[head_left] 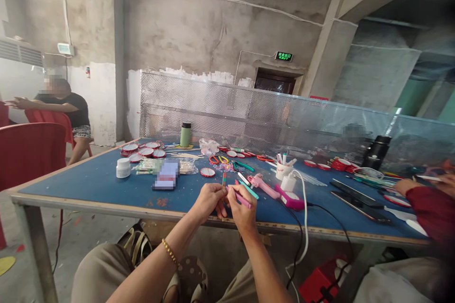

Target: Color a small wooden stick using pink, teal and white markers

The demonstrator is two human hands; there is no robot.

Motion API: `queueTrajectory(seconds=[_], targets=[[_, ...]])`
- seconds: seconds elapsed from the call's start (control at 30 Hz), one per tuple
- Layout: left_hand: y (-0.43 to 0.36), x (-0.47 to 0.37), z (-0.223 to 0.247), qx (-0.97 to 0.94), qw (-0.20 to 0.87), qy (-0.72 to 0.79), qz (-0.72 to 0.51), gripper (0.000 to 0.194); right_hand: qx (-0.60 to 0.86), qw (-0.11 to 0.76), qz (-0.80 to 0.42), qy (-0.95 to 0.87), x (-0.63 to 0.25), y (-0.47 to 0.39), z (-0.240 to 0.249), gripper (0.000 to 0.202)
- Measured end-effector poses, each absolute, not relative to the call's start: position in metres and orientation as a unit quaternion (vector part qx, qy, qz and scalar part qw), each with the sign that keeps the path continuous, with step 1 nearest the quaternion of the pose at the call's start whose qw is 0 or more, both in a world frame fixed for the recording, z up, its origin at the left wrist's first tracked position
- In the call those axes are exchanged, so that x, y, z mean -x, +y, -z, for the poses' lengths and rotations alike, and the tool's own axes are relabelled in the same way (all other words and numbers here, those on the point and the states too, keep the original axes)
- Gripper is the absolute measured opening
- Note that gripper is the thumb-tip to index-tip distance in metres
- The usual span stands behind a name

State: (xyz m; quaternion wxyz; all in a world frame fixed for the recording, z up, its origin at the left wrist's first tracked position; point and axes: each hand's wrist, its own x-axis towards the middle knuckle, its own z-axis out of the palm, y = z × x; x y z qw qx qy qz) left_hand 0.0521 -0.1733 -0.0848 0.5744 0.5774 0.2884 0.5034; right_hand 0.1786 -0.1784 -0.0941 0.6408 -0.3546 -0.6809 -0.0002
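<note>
Just above the table's near edge, my left hand is closed around a thin stick whose upper end shows red, green and orange colouring. My right hand grips a pink-purple marker like a pen, its tip end close to the stick and my left fingers. The fingers hide where the two meet. Beyond my right hand lie a teal marker, a white marker and a pink glue-gun-shaped tool. A round red-rimmed white disc lies beyond my left hand.
On the blue table are a white jar, a phone, stacked discs, a green bottle and a marker cup. White and black cables hang off the front edge. A co-worker's red sleeve reaches in at right.
</note>
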Motion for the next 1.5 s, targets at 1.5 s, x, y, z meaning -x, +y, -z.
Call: queueTrajectory(seconds=[1.5], targets=[[-0.180,-0.047,0.087,-0.557,0.610,0.262,-0.499,0.042,0.358,0.708,-0.204,-0.573,-0.187,-0.188,0.093,0.033]])
